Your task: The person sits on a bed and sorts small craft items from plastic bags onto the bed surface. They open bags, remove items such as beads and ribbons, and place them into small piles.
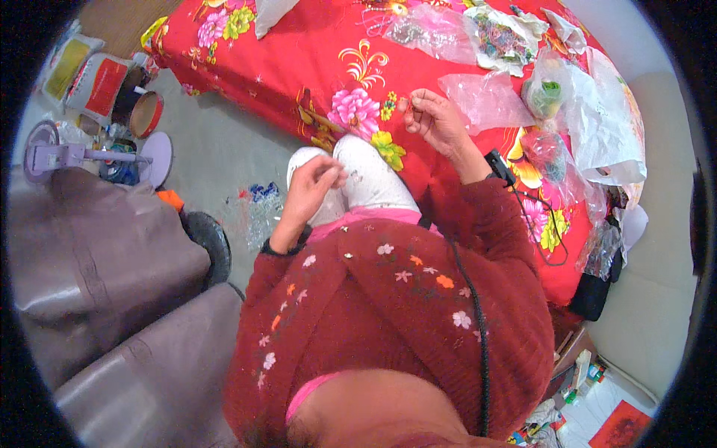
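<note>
My right hand [436,119] is raised over the red floral bedspread [313,61], with thumb and index finger pinched on a thin red strand [409,103]. Its other fingers are curled in. My left hand [315,185] hovers over my white-trousered thighs, thumb close to the bent fingers; blur hides whether anything is between them. A flat clear plastic bag [484,103] lies just beyond my right hand. Further back, a tangle of multicoloured threads [498,36] rests on crumpled white wrapping. Green strands [546,99] fill a clear bag on the right.
A white plastic bag [605,123] and a black cable [552,262] lie on the bed's right side. Brown sofa seats [106,269] stand at left, beside a black round stool [210,241]. Scraps [260,204] litter the grey floor. A lilac stand [154,159] and packed sacks [98,84] are beyond.
</note>
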`<state>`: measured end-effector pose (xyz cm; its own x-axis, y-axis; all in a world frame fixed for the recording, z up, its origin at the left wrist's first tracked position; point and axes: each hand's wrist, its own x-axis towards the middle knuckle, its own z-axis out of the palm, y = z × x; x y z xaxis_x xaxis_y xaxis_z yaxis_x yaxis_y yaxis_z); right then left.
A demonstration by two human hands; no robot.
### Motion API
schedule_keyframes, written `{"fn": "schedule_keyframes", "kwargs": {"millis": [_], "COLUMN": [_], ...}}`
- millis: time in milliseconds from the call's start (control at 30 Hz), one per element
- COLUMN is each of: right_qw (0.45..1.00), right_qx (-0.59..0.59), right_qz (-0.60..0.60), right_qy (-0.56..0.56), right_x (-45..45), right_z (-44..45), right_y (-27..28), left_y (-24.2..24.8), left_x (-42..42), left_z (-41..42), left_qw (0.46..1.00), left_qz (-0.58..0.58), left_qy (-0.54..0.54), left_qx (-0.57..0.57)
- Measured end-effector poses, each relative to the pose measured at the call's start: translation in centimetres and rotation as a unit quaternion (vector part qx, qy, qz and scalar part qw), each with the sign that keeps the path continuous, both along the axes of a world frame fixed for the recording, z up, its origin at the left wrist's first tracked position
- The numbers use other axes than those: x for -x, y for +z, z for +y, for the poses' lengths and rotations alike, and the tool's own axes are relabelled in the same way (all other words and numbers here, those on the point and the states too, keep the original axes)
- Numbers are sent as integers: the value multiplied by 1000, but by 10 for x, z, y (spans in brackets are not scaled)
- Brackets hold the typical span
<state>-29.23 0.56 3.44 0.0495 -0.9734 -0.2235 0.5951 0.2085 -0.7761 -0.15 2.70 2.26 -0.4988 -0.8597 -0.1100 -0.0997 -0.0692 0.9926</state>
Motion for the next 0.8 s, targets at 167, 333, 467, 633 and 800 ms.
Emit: {"fn": "schedule_keyframes", "kwargs": {"millis": [167,333,467,633,800], "right_qw": [1000,999,995,986,975], "right_qx": [16,21,39,82,87], "right_qz": [-17,32,94,139,197], "right_qy": [10,19,24,48,61], "right_x": [-26,-55,-68,-74,-78], "right_z": [35,51,56,58,60], "right_y": [2,10,10,5,3], "left_y": [21,33,35,35,31], "left_x": [36,55,55,50,49], "left_z": [-4,5,7,8,7], "left_qw": [996,996,992,991,991], "left_qz": [46,70,85,93,103], "left_qy": [-50,17,81,90,75], "left_qx": [54,61,42,37,37]}}
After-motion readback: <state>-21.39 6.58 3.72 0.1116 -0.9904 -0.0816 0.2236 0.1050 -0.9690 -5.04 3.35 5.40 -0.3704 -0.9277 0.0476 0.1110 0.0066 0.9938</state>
